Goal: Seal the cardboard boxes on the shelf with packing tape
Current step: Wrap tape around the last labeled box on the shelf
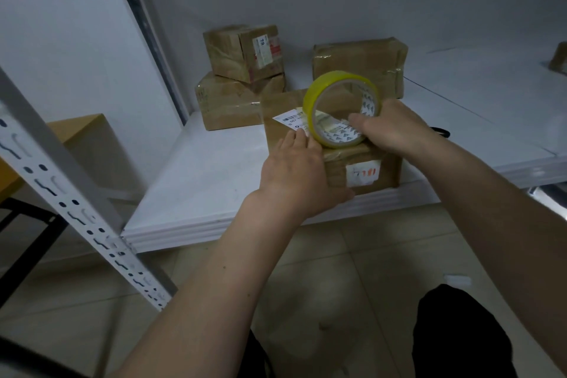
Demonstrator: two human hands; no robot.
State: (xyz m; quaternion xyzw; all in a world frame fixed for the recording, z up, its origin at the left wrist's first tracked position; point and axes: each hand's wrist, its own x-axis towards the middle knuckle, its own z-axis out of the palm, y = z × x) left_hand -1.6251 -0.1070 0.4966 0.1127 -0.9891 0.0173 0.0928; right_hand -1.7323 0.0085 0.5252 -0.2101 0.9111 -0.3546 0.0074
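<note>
1. I see the right hand (pixel 395 129) grasping the yellow roll of packing tape (pixel 342 109); one finger goes inside the core and the roll stands tilted on top of the front cardboard box (pixel 362 163).
2. The left hand (pixel 299 173) lies flat on the near-left corner of this box, fingers straight and pressing, thumb on the front face.
3. The box stands at the front edge of the white shelf (pixel 196 181). On its top is a white barcode label (pixel 291 118); I cannot read the small digits. On its front is a white sticker (pixel 363 173) with orange handwriting, not legible.
4. The inside of the roll's core carries a repeated triangle logo.
5. Behind, a small box (pixel 244 52) marked "7R" lies on a larger box (pixel 233 104); another taped box (pixel 359 66) is just to their right.
6. The perforated white upright (pixel 70 190) of the rack crosses the left side; below is a beige tiled floor (pixel 352 270), and behind is a pale wall.
</note>
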